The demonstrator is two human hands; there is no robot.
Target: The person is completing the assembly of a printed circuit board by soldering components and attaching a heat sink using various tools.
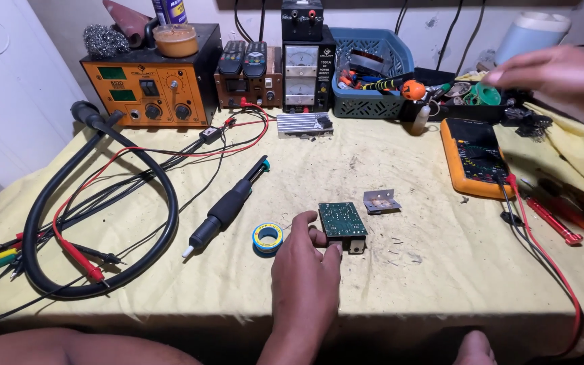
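My left hand (305,274) rests on the yellow-covered table (427,284) near the front edge. Its thumb and fingertips pinch the near left corner of a small green circuit board (341,218) that lies flat. A blue and yellow roll (267,237) lies just left of the hand. A bent metal bracket (381,201) sits just beyond the board. My right hand (562,76) is raised at the far right, fingers drawn together over a dark tray of small parts with a green spool (488,94). Whether it holds anything is unclear.
A black soldering handle (228,206) lies left of the roll. A thick black hose (163,196) and red and black leads loop at the left. An orange station (147,84), power supply (307,67) and blue basket (373,105) line the back. An orange multimeter (474,157) and red screwdriver (554,222) lie at the right.
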